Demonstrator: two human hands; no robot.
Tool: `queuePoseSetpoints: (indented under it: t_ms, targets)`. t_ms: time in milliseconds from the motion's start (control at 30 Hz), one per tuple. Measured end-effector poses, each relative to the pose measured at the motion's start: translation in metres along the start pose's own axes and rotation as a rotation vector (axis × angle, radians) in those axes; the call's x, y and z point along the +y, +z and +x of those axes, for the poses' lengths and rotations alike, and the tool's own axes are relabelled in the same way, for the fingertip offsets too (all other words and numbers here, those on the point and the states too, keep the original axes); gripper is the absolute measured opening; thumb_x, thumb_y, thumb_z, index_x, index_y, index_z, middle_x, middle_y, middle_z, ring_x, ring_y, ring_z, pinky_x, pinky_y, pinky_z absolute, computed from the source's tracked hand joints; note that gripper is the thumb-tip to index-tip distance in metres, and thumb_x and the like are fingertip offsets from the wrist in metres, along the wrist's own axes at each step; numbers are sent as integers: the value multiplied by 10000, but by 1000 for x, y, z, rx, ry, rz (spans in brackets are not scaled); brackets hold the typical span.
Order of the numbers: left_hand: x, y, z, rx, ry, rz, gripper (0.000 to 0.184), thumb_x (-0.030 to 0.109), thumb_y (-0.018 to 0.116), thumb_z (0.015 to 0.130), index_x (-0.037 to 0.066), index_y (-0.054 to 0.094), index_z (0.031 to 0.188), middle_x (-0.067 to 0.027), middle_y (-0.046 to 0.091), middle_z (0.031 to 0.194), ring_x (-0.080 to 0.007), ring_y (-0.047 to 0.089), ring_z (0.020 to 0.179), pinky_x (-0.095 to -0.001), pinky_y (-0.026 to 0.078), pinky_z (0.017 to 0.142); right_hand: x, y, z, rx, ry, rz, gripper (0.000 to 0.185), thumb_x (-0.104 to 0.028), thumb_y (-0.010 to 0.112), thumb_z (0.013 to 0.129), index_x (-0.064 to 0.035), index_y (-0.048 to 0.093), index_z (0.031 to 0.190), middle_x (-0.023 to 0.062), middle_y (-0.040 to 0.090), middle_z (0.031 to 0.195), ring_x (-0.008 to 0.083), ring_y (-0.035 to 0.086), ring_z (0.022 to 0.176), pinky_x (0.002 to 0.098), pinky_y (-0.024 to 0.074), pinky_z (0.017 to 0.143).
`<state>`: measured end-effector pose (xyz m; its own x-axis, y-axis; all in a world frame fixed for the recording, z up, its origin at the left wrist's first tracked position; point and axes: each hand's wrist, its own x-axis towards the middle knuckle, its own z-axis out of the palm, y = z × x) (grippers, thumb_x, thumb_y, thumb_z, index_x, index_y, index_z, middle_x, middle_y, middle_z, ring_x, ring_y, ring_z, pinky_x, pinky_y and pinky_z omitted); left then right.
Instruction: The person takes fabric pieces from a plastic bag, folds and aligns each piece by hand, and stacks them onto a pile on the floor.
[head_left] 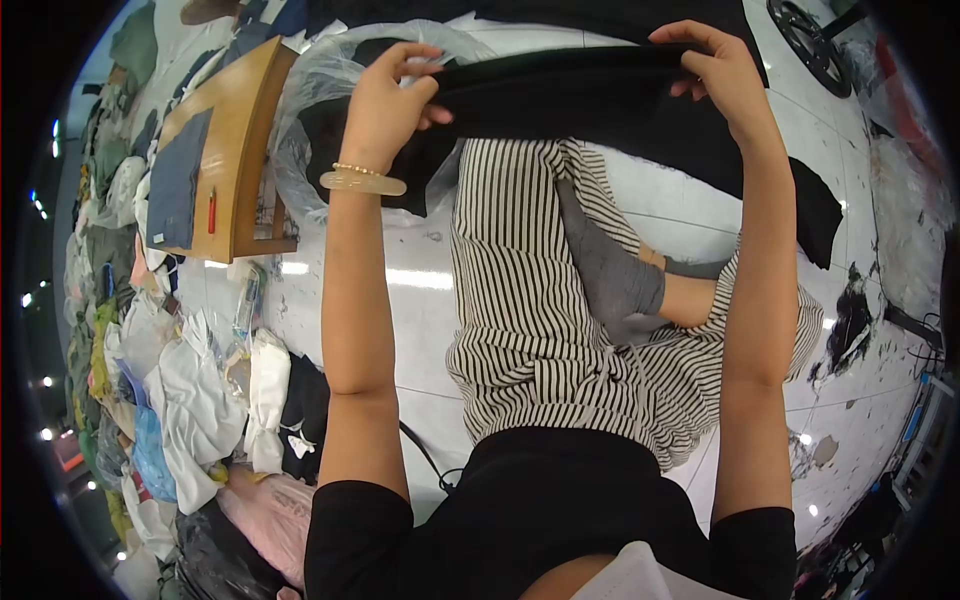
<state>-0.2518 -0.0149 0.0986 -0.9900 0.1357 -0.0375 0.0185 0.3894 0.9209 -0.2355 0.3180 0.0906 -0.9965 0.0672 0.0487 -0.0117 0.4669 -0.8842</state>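
Note:
A black cloth [570, 95] is stretched between my two hands above my striped trousers. My left hand [395, 105], with a bangle and a beaded bracelet at the wrist, pinches the cloth's left end. The right hand [715, 75] grips its upper right edge between thumb and fingers. More black fabric hangs down toward the right, past my crossed legs. Behind my left hand, a clear plastic bag [300, 125] with black cloth in it rests on the floor.
A low wooden table [262, 110] at the left bears a folded dark cloth [180, 185] and a red tool [212, 212]. Garments and bags lie heaped along the left side. A black wheel [810, 45] stands at the upper right, with plastic bags [905, 220] below it.

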Motion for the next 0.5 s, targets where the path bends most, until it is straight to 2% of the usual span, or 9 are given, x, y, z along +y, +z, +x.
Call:
queuePoseSetpoints:
  t_ms: [33,100,133,167,233,333,367,433,500]
  targets:
    - [-5,1,-6,-7,-16,-2,300,-1,544,820,20,619,1110,-98,661,983,-132,668,625,-222,448,497,4,1,-4,-15,-16,24,394,8,441,786,-79,678,1089,8,680,1072,49,572,602,194,432,549]
    - [-17,1,-14,25,169,320,347,-50,482,793,38,645,1086,-79,648,1102,-128,671,770,-223,488,653,7,7,-25,-3,-42,50,363,22,468,757,-61,671,1047,8,677,1016,54,557,619,207,434,574]
    - [-37,12,-20,65,604,235,312,-69,477,748,16,660,986,-117,646,1050,-200,658,918,-269,506,764,8,11,-39,20,-82,79,334,35,494,727,-42,664,1004,8,675,960,60,542,636,220,436,599]
    - [-43,18,-37,59,676,290,358,-99,467,714,26,660,987,-128,633,1075,-254,620,1019,-303,481,867,21,17,-56,46,-238,-13,358,54,475,720,-47,669,1003,30,673,995,58,542,668,218,427,624]
    - [-68,30,-82,-9,503,263,398,-132,493,666,52,671,971,-113,576,1220,-296,578,1103,-341,490,863,36,28,-97,-1,-147,-86,380,87,460,707,-36,657,1007,59,664,990,110,626,867,228,447,714]
    - [-111,41,-138,29,451,360,374,-96,575,653,79,692,962,-121,547,1263,-318,527,1164,-368,462,934,44,52,-165,-150,-59,-118,379,86,451,706,-16,620,1031,136,598,1122,286,584,1075,324,463,865]
    - [-123,43,-155,60,407,352,376,-89,585,653,86,697,966,-126,532,1283,-320,527,1159,-382,453,951,55,60,-185,-197,-78,-162,379,73,465,707,-17,611,1046,151,582,1130,311,561,1102,354,452,909]
    - [-136,45,-186,49,243,309,383,-70,599,651,101,705,978,-126,495,1326,-312,514,1162,-400,437,959,63,74,-219,-254,-61,-153,352,40,504,719,-23,616,1047,141,580,1125,307,561,1066,376,440,909]
    - [-138,47,-202,1,47,187,315,15,676,700,119,715,995,-100,465,1357,-288,480,1192,-387,411,961,53,85,-238,-313,8,-314,291,-32,568,758,-31,626,1043,136,577,1134,286,551,1012,387,422,887]
